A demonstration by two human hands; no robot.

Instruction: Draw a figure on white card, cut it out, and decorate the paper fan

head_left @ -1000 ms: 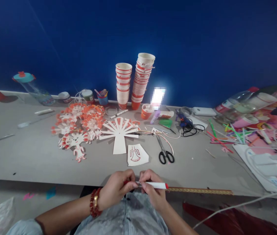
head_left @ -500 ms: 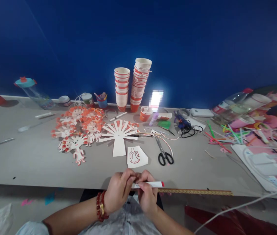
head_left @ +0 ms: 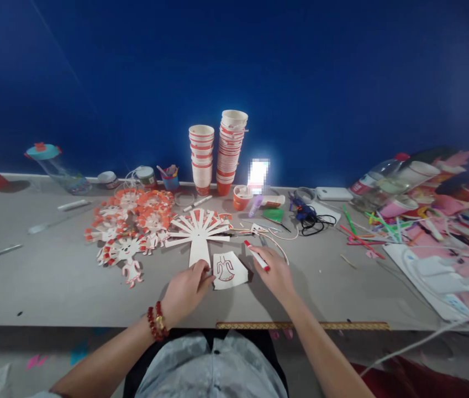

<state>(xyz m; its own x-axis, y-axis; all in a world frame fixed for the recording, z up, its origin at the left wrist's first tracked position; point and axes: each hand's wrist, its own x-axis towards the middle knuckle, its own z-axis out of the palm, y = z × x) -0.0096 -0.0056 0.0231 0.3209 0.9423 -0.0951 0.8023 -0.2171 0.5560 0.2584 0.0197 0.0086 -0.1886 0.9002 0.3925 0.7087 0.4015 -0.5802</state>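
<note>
My right hand (head_left: pixel 274 273) holds a white marker (head_left: pixel 258 256) with red at both ends, over the spot where scissors lie mostly hidden. To its left is a piece of white paper (head_left: pixel 233 272) with a dress outline drawn in dark red. My left hand (head_left: pixel 188 290), a red bead bracelet at its wrist, has its fingers curled by that paper's left edge. Those fingers cover the lower end of a white fan-shaped paper cut-out (head_left: pixel 199 246); whether they grip anything is hidden. Orange-and-white paper figures (head_left: pixel 135 221) lie in a pile further left.
Two tall stacks of paper cups (head_left: pixel 201 160) stand by the blue wall. Behind my right hand are a purple glue stick (head_left: pixel 255 205) and a dark coiled cable (head_left: pixel 311 215). Bottles, straws and pink paper (head_left: pixel 437 260) crowd the right. A ruler-like strip (head_left: pixel 300 325) runs along the front edge.
Both hands have moved forward from the table's front edge and come apart. The marker has gone with my right hand to the paper's right side; my left hand has reached the cut-out.
</note>
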